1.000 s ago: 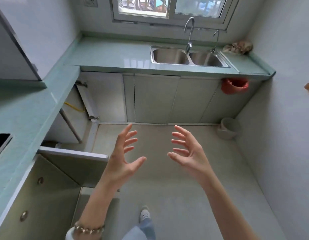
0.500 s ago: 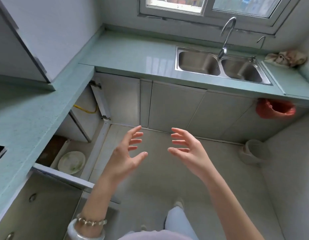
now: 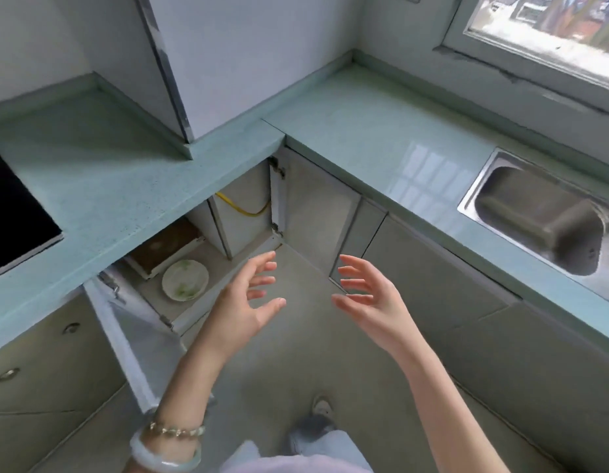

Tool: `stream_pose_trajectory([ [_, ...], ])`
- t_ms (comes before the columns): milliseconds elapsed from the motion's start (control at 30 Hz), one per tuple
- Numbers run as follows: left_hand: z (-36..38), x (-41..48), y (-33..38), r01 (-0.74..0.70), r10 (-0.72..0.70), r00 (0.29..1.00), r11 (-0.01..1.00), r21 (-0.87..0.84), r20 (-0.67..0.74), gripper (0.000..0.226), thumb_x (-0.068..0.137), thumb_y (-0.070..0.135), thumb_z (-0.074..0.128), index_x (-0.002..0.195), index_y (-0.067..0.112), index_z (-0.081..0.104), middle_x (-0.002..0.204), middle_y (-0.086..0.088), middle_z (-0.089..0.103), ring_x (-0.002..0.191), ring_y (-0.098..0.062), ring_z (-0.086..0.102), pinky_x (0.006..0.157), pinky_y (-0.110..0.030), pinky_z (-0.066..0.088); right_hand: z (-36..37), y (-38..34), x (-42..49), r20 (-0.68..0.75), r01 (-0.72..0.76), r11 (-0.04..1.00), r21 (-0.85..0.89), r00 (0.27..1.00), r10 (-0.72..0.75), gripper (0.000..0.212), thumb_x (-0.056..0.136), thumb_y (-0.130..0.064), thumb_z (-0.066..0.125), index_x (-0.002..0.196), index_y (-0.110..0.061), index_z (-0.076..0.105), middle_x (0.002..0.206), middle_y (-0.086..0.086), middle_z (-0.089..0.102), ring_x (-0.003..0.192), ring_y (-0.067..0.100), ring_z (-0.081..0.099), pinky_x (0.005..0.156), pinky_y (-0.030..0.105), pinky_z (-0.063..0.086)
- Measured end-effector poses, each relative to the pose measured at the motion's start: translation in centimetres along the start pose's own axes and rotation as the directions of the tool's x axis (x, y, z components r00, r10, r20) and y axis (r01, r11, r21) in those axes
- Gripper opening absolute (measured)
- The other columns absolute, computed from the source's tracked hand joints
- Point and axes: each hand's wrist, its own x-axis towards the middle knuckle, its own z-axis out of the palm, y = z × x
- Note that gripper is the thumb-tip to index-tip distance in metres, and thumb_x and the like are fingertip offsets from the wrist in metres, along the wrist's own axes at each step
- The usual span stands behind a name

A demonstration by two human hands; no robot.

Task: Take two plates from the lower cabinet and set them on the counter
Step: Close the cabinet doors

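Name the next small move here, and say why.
Probably lowering the left hand toward the white, green-patterned plate on the open lower cabinet floor: both hands, including the right hand, are empty and apart from it.

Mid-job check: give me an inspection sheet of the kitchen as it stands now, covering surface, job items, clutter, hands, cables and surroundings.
Surface: green counter runs round the corner; the part in view is bare, no plate on it yet.
Job's things: a plate with green marks lies flat on the floor of the open lower cabinet; whether it is one plate or a stack I cannot tell.
Clutter: a brown board or box behind the plate.
Hands: left hand and right hand both open, fingers spread, grip on nothing, held above the floor.
Cables: a yellow hose sags inside the cabinet.
Surroundings: open cabinet door, steel sink, black cooktop, window.
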Motion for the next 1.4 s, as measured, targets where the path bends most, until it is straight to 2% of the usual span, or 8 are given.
stream_pose_trajectory([
  [133,1.0,1.5,0.3,0.058,-0.059,0.985,0.998,-0.010,-0.163,0.068,0.080,0.001,0.074,0.128,0.040,0.045,0.125,0.015,0.056,0.108,0.003,0.058,0.091,-0.018,0.047,-1.8,0.1,5.3,0.167,0.040,0.999,-0.027,0.985,-0.035,0.055,0.080,-0.007,0.071,0.129,-0.026,0.053,0.115,-0.006,0.063,0.106,0.008,0.060,0.092,0.027,0.051],
  [200,0.9,1.6,-0.2,0.113,-0.115,0.967,0.993,-0.023,-0.228,0.066,0.081,0.001,0.073,0.131,0.035,0.047,0.125,0.013,0.056,0.109,0.002,0.058,0.090,-0.015,0.046,-1.7,0.0,7.6,0.242,0.069,0.997,-0.035,0.969,-0.059,0.055,0.081,-0.007,0.071,0.130,-0.025,0.052,0.116,-0.005,0.062,0.106,0.008,0.060,0.090,0.024,0.050],
  [533,-0.1,1.9,-2.7,0.283,-0.305,0.823,0.952,-0.119,-0.479,0.065,0.082,0.000,0.071,0.135,0.029,0.047,0.128,0.010,0.056,0.114,-0.002,0.056,0.096,-0.022,0.047,3.7,-0.2,16.2,0.519,0.150,0.988,-0.036,0.847,-0.110,0.055,0.081,-0.008,0.071,0.130,-0.025,0.052,0.117,-0.004,0.062,0.107,0.008,0.061,0.084,0.021,0.051],
  [800,-3.4,8.2,-5.1,0.260,-0.306,0.740,0.951,-0.164,-0.599,0.072,0.080,-0.001,0.072,0.139,0.027,0.042,0.135,0.006,0.052,0.116,0.003,0.054,0.095,-0.015,0.045,7.6,-2.3,25.0,0.578,0.198,0.979,-0.042,0.805,-0.138,0.056,0.082,-0.006,0.069,0.133,-0.021,0.050,0.120,-0.001,0.062,0.108,0.010,0.061,0.080,0.013,0.051],
  [967,-6.0,11.8,-6.1,0.251,-0.293,0.697,0.955,-0.160,-0.655,0.080,0.077,-0.002,0.075,0.144,0.020,0.037,0.139,0.003,0.049,0.122,-0.007,0.052,0.098,-0.018,0.042,10.5,-3.7,29.5,0.616,0.231,0.972,-0.042,0.772,-0.157,0.057,0.082,-0.007,0.070,0.134,-0.021,0.050,0.121,0.000,0.062,0.108,0.012,0.061,0.090,0.031,0.053],
  [1067,-6.8,13.0,-7.0,0.278,-0.309,0.675,0.948,-0.157,-0.669,0.080,0.078,-0.002,0.075,0.145,0.018,0.036,0.139,0.002,0.048,0.123,-0.007,0.051,0.099,-0.016,0.041,12.2,-3.8,31.5,0.656,0.246,0.969,-0.039,0.738,-0.161,0.059,0.082,-0.008,0.072,0.134,-0.021,0.049,0.120,0.000,0.062,0.109,0.011,0.060,0.091,0.034,0.053],
  [1300,-3.5,13.9,-10.9,0.324,-0.409,0.593,0.910,-0.260,-0.694,0.081,0.075,-0.007,0.075,0.144,0.013,0.037,0.138,0.000,0.048,0.120,0.002,0.050,0.097,-0.009,0.041,14.3,-0.8,34.5,0.729,0.263,0.962,-0.072,0.672,-0.129,0.061,0.080,-0.010,0.073,0.134,-0.023,0.048,0.116,-0.004,0.061,0.107,0.012,0.060,0.090,0.035,0.054],
  [1400,-0.7,14.9,-13.8,0.304,-0.413,0.577,0.909,-0.284,-0.705,0.082,0.073,-0.010,0.076,0.140,0.021,0.039,0.140,-0.002,0.049,0.119,0.001,0.052,0.096,-0.011,0.042,14.7,1.7,36.2,0.747,0.294,0.953,-0.076,0.649,-0.141,0.062,0.080,-0.012,0.074,0.134,-0.024,0.048,0.117,-0.006,0.061,0.107,0.009,0.059,0.089,0.032,0.053],
])
